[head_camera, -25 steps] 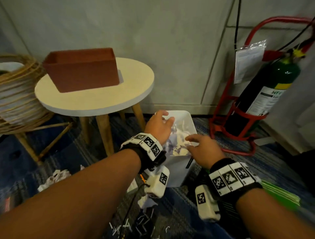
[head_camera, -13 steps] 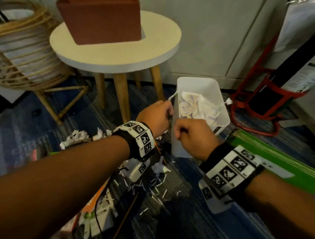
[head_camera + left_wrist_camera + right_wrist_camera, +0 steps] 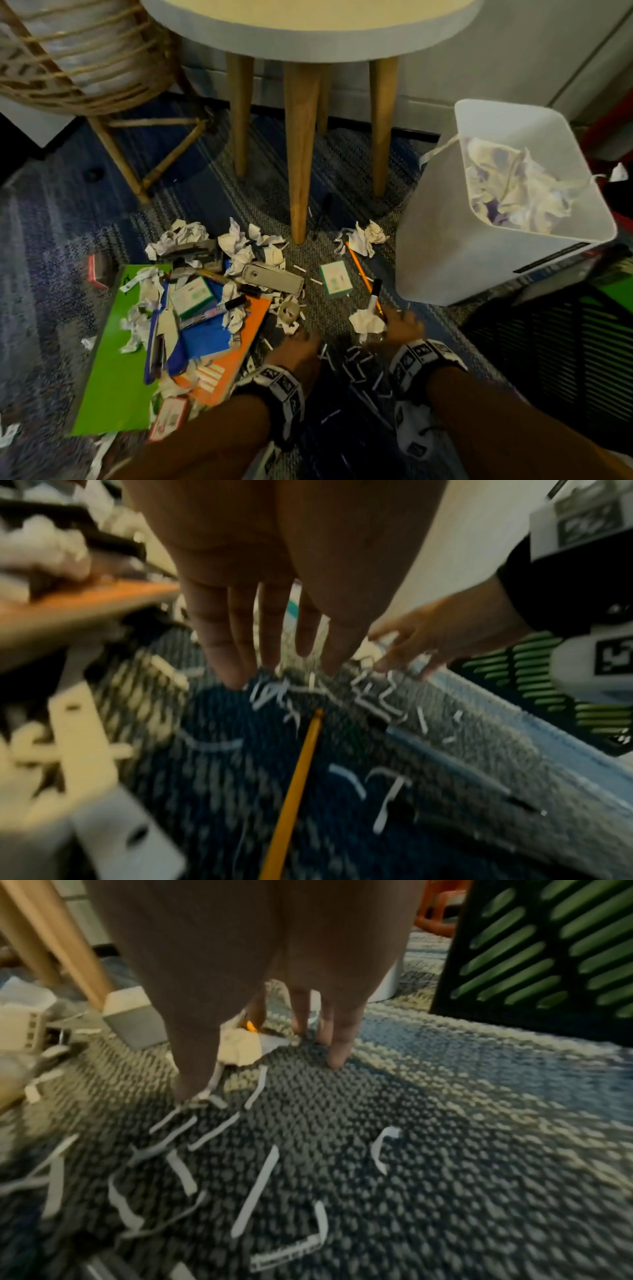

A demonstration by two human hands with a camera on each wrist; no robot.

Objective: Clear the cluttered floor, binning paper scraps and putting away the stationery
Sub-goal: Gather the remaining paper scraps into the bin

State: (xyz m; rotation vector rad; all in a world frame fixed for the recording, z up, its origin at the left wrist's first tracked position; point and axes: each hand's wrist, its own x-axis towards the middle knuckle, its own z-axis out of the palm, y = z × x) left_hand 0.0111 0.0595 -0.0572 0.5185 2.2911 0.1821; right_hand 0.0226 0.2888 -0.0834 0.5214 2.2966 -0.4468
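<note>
Thin white paper strips [image 3: 255, 1191] lie scattered on the dark carpet in front of me. My left hand [image 3: 301, 342] reaches down with straight fingers [image 3: 236, 653], their tips touching strips [image 3: 274, 693]. My right hand [image 3: 400, 323] is spread on the carpet, its thumb [image 3: 192, 1080] on a strip and its fingers [image 3: 337, 1047] just past a crumpled paper ball [image 3: 366, 322]. Neither hand holds anything. A yellow pencil [image 3: 361, 274] and a black marker [image 3: 375, 291] lie beyond the ball. The white bin [image 3: 445, 246], at the right, holds crumpled paper [image 3: 513, 192].
At left, a heap of paper balls, small boxes, pens and a stapler [image 3: 274, 279] lies on green [image 3: 113, 377] and orange folders [image 3: 239, 353]. The round table's wooden legs [image 3: 301, 154] stand just behind, a wicker stand [image 3: 85, 68] sits far left, and a black slatted crate [image 3: 555, 342] sits to the right.
Both hands left the bin's rim and dropped to the carpet, their fingers uncurling. My view tilted down from the bin and tabletop to the cluttered floor.
</note>
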